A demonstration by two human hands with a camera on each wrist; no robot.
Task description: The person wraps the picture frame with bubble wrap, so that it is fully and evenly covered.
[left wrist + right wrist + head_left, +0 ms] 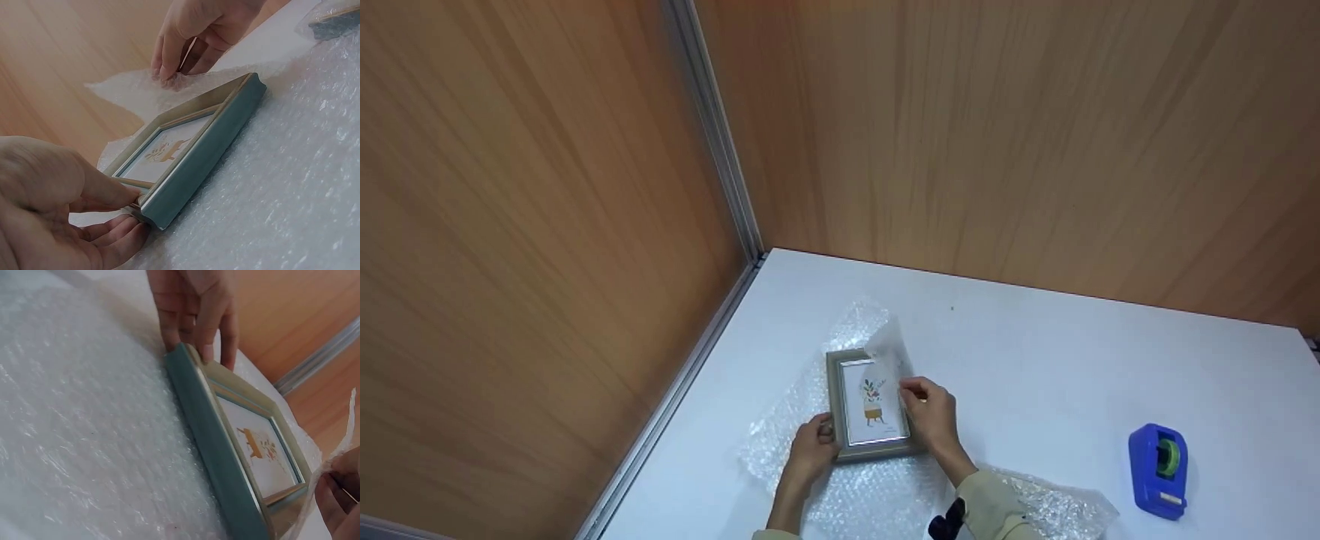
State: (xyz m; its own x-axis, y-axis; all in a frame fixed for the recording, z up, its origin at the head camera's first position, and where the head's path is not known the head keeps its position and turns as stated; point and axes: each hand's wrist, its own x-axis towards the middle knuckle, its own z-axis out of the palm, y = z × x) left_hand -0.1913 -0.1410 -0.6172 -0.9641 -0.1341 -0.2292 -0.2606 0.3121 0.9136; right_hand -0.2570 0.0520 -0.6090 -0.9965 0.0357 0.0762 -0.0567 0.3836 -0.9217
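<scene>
A picture frame (840,405) with a grey-green face and teal sides lies on a sheet of bubble wrap (877,499). Its picture shows a plant in an orange pot on legs. My left hand (814,448) grips the frame's lower left edge, thumb on top and fingers beneath in the left wrist view. My right hand (934,416) pinches an edge of the bubble wrap between thumb and fingers. That raised flap (889,349) folds over the frame's upper right corner and partly veils the picture.
A blue tape dispenser (1159,471) with green tape stands at the right on the white table (1035,367). Near my right sleeve lies a bubble-wrapped bundle (1065,506); a frame-like edge (337,23) shows inside it. Wood panels (997,150) wall the back and left.
</scene>
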